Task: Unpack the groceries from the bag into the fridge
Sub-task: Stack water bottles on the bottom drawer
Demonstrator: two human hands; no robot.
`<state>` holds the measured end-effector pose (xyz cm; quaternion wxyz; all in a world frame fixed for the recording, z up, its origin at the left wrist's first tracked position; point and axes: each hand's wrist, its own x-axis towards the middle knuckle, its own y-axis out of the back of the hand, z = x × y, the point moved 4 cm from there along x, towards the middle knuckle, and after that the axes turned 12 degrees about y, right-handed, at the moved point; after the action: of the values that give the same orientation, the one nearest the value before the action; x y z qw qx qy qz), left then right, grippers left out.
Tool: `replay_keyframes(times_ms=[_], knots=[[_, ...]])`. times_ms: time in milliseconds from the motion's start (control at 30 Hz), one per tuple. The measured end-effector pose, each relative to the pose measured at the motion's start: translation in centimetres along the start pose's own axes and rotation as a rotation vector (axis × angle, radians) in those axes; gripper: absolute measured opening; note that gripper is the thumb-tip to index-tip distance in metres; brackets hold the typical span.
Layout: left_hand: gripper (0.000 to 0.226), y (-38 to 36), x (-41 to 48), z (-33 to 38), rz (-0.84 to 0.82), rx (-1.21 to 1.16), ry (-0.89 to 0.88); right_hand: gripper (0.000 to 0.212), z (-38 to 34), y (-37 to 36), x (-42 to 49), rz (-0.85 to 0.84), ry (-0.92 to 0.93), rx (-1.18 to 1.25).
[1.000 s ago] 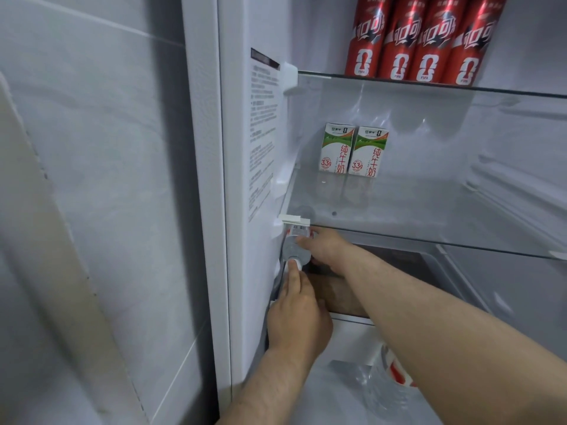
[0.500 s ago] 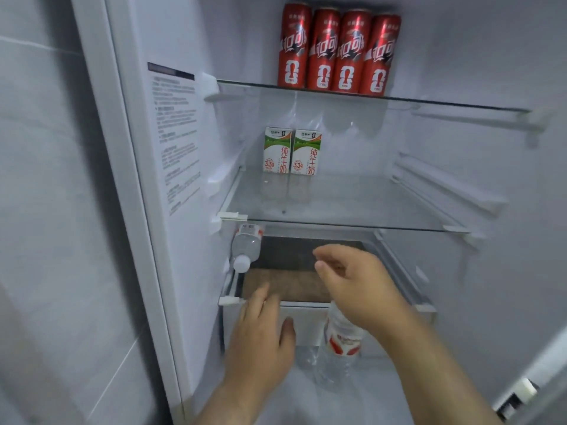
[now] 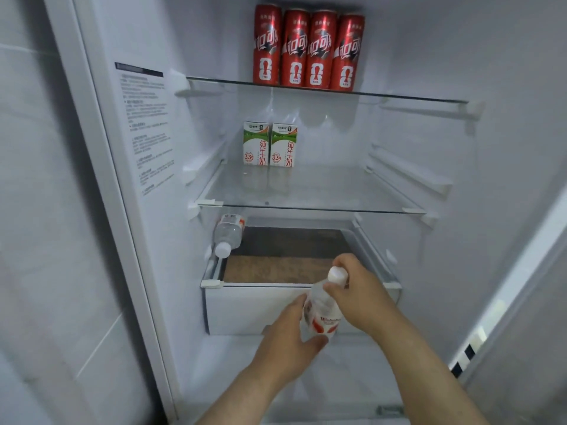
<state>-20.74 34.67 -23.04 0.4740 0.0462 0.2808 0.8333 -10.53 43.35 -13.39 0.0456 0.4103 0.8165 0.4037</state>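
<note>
Since half a second ago both hands are brought onto the second water bottle [image 3: 322,314], then standing untouched below the drawer [image 3: 260,308]; it is now held tilted in front of the drawer face, cap up. Left to right: a printed label [image 3: 144,127] is stuck on the left inner wall. At the drawer compartment's left edge the first water bottle [image 3: 228,233] is laid on its side, cap toward the camera, just under the middle glass shelf [image 3: 310,208]. Two milk cartons [image 3: 256,145] are stood touching, side by side, at the back of that shelf. Four red cans [image 3: 308,49] are lined up on the top glass shelf [image 3: 399,95]. The held bottle's labelled lower body is wrapped by the left hand [image 3: 285,342], fingers [image 3: 294,311] curled and clamped on it. The neck is clamped by the right hand [image 3: 362,299], just below the white cap [image 3: 337,275].
</note>
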Motion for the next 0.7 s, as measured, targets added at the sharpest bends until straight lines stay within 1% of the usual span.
replay_keyframes(times_ms=[67, 100, 167, 200, 300, 400, 500, 533, 600, 700], knots=[[0.074, -0.5, -0.3, 0.3, 0.049, -0.016, -0.026, 0.016, 0.0, 0.2, -0.9, 0.024, 0.004, 0.011], [0.072, -0.6, -0.6, 0.6, 0.088, -0.022, -0.049, 0.013, 0.0, 0.3, -1.6, 0.042, 0.005, 0.013], [0.055, -0.3, -1.6, 1.2, 0.164, 0.032, -0.112, 0.011, -0.2, 0.7, -2.9, 0.078, 0.008, 0.036], [0.052, 0.0, -2.2, 1.7, 0.201, 0.066, -0.161, 0.012, -0.3, 1.1, -3.6, 0.092, 0.016, 0.054], [0.065, 1.4, -4.0, 2.7, 0.314, 0.148, -0.277, 0.013, -1.9, 2.9, -5.0, 0.122, 0.080, 0.078], [0.072, 3.4, -5.3, 4.6, 0.495, 0.246, -0.482, 0.020, -4.1, 5.2, -5.7, 0.187, 0.194, 0.088], [0.071, 5.3, -5.8, 6.6, 0.689, 0.294, -0.666, 0.023, -5.6, 7.1, -6.1, 0.258, 0.304, 0.172], [0.070, 5.7, -5.9, 7.2, 0.733, 0.304, -0.703, 0.025, -5.9, 7.4, -6.1, 0.276, 0.327, 0.188], [0.068, 6.4, -5.7, 8.2, 0.758, 0.316, -0.730, 0.027, -6.2, 7.8, -6.1, 0.314, 0.358, 0.206], [0.065, 6.9, -4.5, 8.3, 0.741, 0.357, -0.717, 0.031, -6.1, 7.0, -5.8, 0.346, 0.367, 0.254]])
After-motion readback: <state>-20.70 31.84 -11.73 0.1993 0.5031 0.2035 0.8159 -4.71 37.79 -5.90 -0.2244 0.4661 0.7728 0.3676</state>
